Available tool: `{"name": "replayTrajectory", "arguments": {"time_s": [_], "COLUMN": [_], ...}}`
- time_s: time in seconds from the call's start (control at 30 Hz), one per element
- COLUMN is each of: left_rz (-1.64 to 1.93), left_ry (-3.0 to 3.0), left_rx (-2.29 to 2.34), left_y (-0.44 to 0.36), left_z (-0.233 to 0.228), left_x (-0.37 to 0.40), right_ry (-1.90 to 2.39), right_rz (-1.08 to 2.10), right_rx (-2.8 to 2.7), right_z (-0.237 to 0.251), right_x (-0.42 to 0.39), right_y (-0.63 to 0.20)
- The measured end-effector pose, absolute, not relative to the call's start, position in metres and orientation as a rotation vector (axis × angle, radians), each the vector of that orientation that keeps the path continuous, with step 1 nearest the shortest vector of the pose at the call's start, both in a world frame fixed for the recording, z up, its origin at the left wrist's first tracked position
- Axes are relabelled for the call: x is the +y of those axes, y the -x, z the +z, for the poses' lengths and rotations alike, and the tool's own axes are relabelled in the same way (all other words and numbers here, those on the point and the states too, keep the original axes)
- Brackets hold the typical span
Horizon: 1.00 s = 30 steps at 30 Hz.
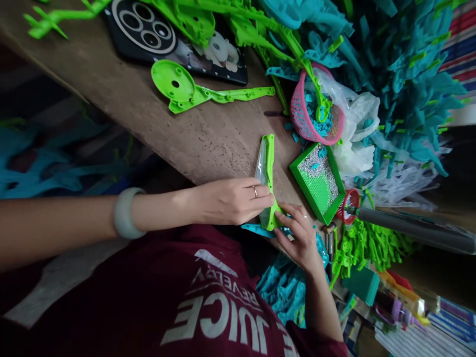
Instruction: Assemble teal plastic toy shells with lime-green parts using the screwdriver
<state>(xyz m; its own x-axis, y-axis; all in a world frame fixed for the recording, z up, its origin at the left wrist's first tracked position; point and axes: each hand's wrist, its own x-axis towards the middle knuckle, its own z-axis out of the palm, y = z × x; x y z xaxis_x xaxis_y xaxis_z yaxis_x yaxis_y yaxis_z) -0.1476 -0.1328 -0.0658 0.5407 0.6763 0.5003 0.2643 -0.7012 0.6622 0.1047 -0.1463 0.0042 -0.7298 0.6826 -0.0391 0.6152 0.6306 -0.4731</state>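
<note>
A bright green plastic toy part (270,163) with a clear, blade-shaped plastic piece (262,161) along its side lies over the table edge. My left hand (238,201), wearing a ring and a pale bangle, is closed on its middle, fingertips pressing on the green strip. My right hand (298,235) has its bent fingers and thumb at the part's wider near end. Beneath that end, a blue plastic piece (256,229) shows partly. Farther up the table lies a separate green part with a round disc end (173,84).
A black phone (238,74) lies beyond, partly under green parts. To the right stand a pink basket (299,111) of blue bits and a green tray (325,218) of small silvery pieces. Blue parts (409,84) are heaped behind. A grey bar (409,225) juts in from the right.
</note>
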Motion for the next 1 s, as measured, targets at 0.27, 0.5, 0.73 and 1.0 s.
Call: {"name": "replayTrajectory", "arguments": {"time_s": [0.27,0.5,0.73,1.0], "left_rz": [0.972,0.995,1.177,0.935], "left_ry": [-2.311,-2.652,-2.873,-2.882], "left_rx": [0.72,0.807,0.771,0.682], "left_y": [0.145,0.147,0.155,0.164], "left_z": [-0.065,-0.066,-0.078,-0.066], "left_x": [-0.132,-0.135,-0.141,-0.135], "right_ry": [1.087,1.225,1.124,1.05], "right_rz": [0.677,0.738,0.907,1.127], "right_rx": [-2.826,-2.407,-2.203,-1.981], "right_z": [0.01,0.01,0.006,0.001], "right_x": [-0.148,-0.142,-0.136,-0.133], "right_y": [-0.11,-0.115,-0.122,-0.136]}}
